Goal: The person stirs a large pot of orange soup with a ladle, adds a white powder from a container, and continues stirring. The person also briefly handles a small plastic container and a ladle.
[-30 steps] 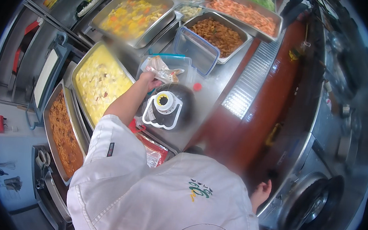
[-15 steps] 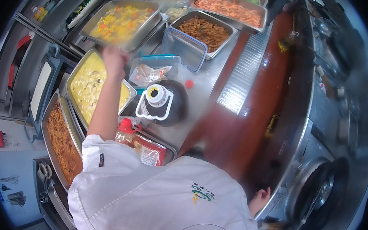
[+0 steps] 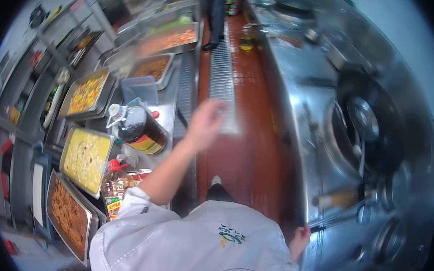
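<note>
My left hand [image 3: 207, 124] is raised over the red-brown floor, to the right of the prep counter. Motion smears its fingers, and I see nothing held in it. My right hand [image 3: 299, 240] hangs low at the edge of the steel stove counter [image 3: 298, 142]. Its fingers look loosely bent and apart, close to a thin dark handle [image 3: 317, 228]; I see no grip on it. Left of my left hand stands a big dark bottle [image 3: 143, 129] with a white cap and carrying handle. Nearer me is a clear bottle [image 3: 114, 183] with a red cap.
Steel trays line the left counter: yellow egg mixture [image 3: 87, 153], brown food [image 3: 68, 218], diced vegetables [image 3: 86, 93], brown strips [image 3: 151, 68] and orange pieces [image 3: 171, 41]. A plastic lid [image 3: 141, 90] lies among them. A wok [image 3: 375, 127] sits right. Another person [image 3: 215, 13] stands ahead in the aisle.
My left hand has swung right, from over the egg and vegetable trays to above the aisle. The view has turned right, showing more of the stove side. My right hand stays low by the counter edge.
</note>
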A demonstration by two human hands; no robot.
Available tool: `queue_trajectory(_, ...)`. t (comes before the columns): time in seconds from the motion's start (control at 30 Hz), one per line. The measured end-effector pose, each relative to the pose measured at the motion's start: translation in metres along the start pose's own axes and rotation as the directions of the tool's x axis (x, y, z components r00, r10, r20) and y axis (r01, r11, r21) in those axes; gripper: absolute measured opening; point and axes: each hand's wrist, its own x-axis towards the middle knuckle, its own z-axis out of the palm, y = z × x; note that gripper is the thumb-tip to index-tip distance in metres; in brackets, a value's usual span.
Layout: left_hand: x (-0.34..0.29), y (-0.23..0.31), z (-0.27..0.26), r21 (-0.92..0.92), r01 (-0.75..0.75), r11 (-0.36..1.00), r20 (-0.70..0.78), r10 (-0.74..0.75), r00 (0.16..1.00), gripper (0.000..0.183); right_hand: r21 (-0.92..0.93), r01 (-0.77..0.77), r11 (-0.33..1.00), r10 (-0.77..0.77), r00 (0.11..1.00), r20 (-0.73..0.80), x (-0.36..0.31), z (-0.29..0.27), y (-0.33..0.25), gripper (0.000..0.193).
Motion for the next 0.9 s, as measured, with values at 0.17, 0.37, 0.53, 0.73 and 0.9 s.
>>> queue_trajectory(0.17, -0.057, -0.044, 0.186, 0.25, -0.463, 0.851, 0.806, 0.081, 0.586, 0.039, -0.155, -0.091, 0.984, 0.047, 0.963, -0.265, -0.083, -0.098, 0.025, 0.036)
queue_trajectory(0.37, -0.126, -0.185, 0.249, 0.586, -0.067, 0.808, 0.791, -0.552, 0.262, 0.04, -0.112, -0.311, 0.944, 0.191, 0.791, -0.581, -0.158, -0.15, 0.03, 0.035)
queue_trajectory(0.53, -0.146, -0.271, 0.208, 0.587, -0.24, 0.773, 0.806, -0.585, 0.088, 0.027, -0.212, -0.27, 0.939, 0.001, 0.62, -0.785, -0.166, -0.169, 0.035, 0.033)
queue_trajectory(0.73, -0.152, -0.253, 0.24, 0.593, 0.094, 0.8, 0.79, -0.6, 0.122, 0.02, -0.51, -0.575, 0.64, -0.065, 0.621, -0.781, -0.137, -0.205, 0.018, 0.044)
queue_trajectory(0.9, -0.133, -0.158, 0.324, 0.44, -0.112, 0.891, 0.888, -0.413, 0.201, 0.022, -0.449, -0.68, 0.58, 0.113, 0.613, -0.782, -0.106, -0.22, 0.033, 0.051)
